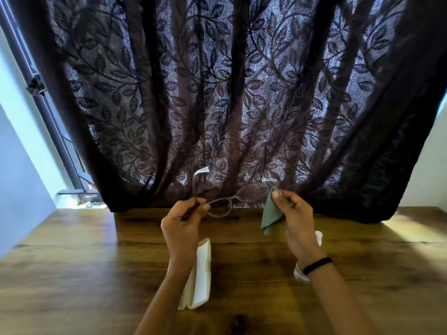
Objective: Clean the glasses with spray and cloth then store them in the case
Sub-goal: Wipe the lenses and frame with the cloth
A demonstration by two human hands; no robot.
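Both raised: left hand pinches glasses, right hand pinches cloth.

A dark brown sheer curtain with a leaf pattern hangs over the far edge of the brown wooden table. A dark metal window frame stands beyond the table's far left corner.

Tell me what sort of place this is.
Probably a room at home: a brown wooden table set against a dark leaf-patterned sheer curtain, with a dark metal window frame beside it.
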